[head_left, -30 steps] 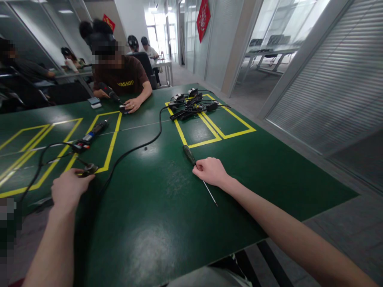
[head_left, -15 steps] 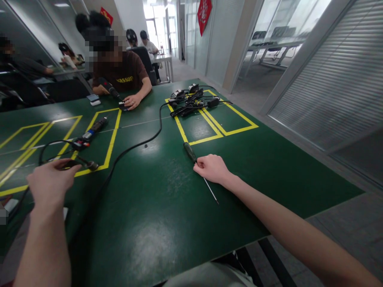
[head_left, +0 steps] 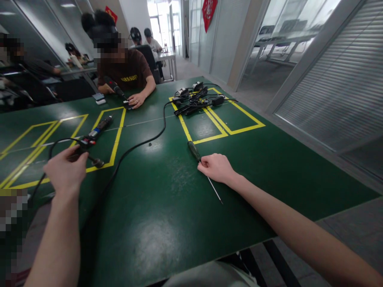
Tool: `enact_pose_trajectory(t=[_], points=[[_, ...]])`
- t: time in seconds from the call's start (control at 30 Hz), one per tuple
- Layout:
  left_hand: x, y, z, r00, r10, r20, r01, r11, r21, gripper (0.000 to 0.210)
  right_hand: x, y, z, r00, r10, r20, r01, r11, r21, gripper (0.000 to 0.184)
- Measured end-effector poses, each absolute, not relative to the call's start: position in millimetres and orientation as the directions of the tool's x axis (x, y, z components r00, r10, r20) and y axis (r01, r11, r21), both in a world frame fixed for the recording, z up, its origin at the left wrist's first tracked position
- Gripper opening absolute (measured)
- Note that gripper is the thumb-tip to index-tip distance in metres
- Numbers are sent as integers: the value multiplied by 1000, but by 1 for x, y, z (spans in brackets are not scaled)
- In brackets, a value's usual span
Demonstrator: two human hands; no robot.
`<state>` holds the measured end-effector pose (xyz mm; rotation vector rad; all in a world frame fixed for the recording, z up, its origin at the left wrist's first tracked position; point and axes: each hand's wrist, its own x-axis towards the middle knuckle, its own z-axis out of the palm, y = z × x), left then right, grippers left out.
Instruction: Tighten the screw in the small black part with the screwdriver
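My right hand is closed around a long screwdriver close to where handle and shaft meet. Its dark green handle points away from me and the thin metal shaft slants back toward the table's near edge. On the left, my left hand pinches a dark tool whose thin stem ends in a round metal head. Most of that tool is hidden by the fingers, so its kind is unclear. Just beyond lies a black electric screwdriver with a blue band and a cable.
Yellow tape rectangles mark the green table. A heap of black adapters and cables lies at the far right, and a black cable runs toward me. Across the table a person in a brown shirt holds a power tool.
My left hand has moved slightly away from me and to the right with the dark tool. My right hand stays on the screwdriver; the view has shifted slightly.
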<state>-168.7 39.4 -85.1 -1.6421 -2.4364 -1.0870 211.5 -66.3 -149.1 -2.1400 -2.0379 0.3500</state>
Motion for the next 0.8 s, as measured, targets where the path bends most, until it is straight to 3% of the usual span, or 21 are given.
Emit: enact_pose_trajectory(t=[0.8], points=[[-167,42,-106,-475,855,207,830,357,428,62,212,-66,-149,43,997,-63,960,-59,-274,31]])
